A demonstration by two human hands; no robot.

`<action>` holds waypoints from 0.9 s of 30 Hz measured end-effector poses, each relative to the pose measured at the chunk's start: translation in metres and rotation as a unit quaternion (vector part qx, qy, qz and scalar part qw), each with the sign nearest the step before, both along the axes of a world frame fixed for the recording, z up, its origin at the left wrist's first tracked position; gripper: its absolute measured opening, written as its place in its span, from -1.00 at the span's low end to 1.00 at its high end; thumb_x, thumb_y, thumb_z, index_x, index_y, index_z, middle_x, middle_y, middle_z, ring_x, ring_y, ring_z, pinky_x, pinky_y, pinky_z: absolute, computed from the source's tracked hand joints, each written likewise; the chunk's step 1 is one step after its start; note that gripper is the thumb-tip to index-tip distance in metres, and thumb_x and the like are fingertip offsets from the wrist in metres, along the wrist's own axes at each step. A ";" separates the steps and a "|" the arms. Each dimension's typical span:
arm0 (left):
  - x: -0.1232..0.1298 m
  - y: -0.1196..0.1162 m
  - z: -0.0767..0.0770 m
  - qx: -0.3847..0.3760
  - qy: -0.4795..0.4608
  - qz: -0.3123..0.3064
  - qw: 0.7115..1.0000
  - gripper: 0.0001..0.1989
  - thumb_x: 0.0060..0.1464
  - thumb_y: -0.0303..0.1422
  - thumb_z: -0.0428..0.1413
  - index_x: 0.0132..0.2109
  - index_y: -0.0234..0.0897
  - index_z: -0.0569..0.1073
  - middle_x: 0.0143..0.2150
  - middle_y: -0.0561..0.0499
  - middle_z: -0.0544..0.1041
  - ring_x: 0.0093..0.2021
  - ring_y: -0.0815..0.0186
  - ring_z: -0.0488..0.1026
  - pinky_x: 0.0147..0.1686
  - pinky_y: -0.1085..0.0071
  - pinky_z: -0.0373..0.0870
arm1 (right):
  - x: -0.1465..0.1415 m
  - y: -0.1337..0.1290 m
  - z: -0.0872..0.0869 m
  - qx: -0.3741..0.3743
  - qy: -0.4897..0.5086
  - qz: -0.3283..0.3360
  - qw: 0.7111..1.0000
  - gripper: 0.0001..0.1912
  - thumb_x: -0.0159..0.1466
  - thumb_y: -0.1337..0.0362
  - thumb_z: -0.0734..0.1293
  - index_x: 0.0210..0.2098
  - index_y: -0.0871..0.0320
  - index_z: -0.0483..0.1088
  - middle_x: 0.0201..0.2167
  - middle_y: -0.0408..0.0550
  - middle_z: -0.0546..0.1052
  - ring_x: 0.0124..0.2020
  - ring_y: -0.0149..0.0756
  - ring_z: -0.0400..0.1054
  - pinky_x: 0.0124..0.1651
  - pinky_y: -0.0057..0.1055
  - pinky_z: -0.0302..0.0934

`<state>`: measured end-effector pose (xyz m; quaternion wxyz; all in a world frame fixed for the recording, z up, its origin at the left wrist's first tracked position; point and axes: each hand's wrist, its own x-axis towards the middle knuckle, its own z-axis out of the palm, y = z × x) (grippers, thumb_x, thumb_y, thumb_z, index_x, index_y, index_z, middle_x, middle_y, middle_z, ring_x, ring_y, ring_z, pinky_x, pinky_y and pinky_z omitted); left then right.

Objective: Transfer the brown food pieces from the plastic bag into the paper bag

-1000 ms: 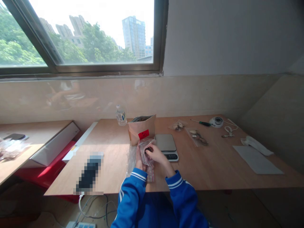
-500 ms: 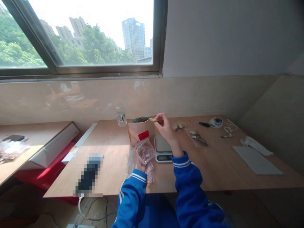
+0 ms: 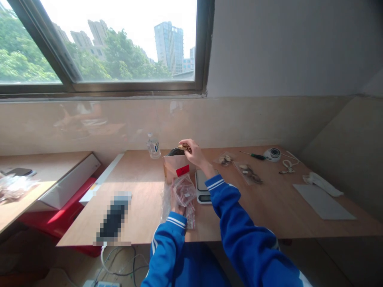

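Observation:
My right hand (image 3: 194, 153) pinches some brown dried pieces (image 3: 183, 147) above the open top of a brown paper bag (image 3: 172, 165) with a red label. My left hand (image 3: 176, 201) is closed on a clear plastic bag (image 3: 184, 190) in front of the paper bag; its fingers are partly behind the plastic. Just right of the bags is a white digital scale (image 3: 203, 197), partly covered by my right forearm. More clear bags (image 3: 190, 217) lie beside my left wrist.
A water bottle (image 3: 153, 146) stands behind left. Two bags of dried pieces (image 3: 225, 159), (image 3: 250, 174) a second bag, a screwdriver (image 3: 257, 156), white camera (image 3: 272, 154), cable (image 3: 287, 166) and paper (image 3: 324, 201) lie right. A blurred-out phone (image 3: 113, 218) lies left.
My right hand has moved left, from the paper bag's right edge to over its mouth, with brown pieces in its fingers. My left hand has hardly moved.

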<state>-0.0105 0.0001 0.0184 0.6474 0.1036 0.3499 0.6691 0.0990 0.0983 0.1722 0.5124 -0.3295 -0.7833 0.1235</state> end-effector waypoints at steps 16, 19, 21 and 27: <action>-0.001 0.002 0.003 -0.008 -0.025 -0.012 1.000 -0.55 0.19 -0.20 -0.09 0.21 -0.02 0.19 -0.08 -0.05 0.47 -0.23 0.20 0.50 -0.33 0.30 0.49 | 0.003 -0.010 0.010 -0.073 0.035 0.101 0.992 -0.42 -0.07 0.54 0.07 -0.09 0.13 0.35 -0.11 -0.08 0.43 -0.08 -0.30 0.29 0.02 -0.33 0.20; -0.001 0.001 0.006 -0.029 -0.038 -0.005 0.999 -0.61 0.20 -0.22 -0.10 0.16 -0.09 0.27 -0.13 -0.03 0.51 -0.25 0.22 0.49 -0.33 0.34 0.47 | 0.005 -0.010 0.011 -0.076 0.023 0.113 0.990 -0.38 -0.07 0.54 0.08 -0.04 0.12 0.35 -0.08 -0.07 0.42 -0.05 -0.28 0.28 0.05 -0.30 0.17; -0.001 0.001 0.006 -0.038 -0.044 -0.018 0.998 -0.63 0.21 -0.20 -0.12 0.08 -0.19 0.35 -0.16 -0.06 0.52 -0.26 0.22 0.50 -0.32 0.33 0.47 | 0.005 -0.010 0.011 -0.071 0.033 0.116 0.990 -0.38 -0.07 0.54 0.08 -0.04 0.11 0.35 -0.02 -0.07 0.39 0.00 -0.27 0.25 0.10 -0.28 0.13; 0.000 -0.001 0.006 -0.047 -0.036 -0.061 0.996 -0.54 0.20 -0.11 -0.17 -0.11 -0.36 0.44 -0.22 -0.14 0.54 -0.29 0.22 0.52 -0.33 0.32 0.51 | -0.004 -0.012 0.010 -0.093 0.110 0.103 0.984 -0.54 -0.03 0.49 0.10 -0.19 0.10 0.38 -0.11 -0.08 0.41 -0.08 -0.29 0.28 0.00 -0.33 0.19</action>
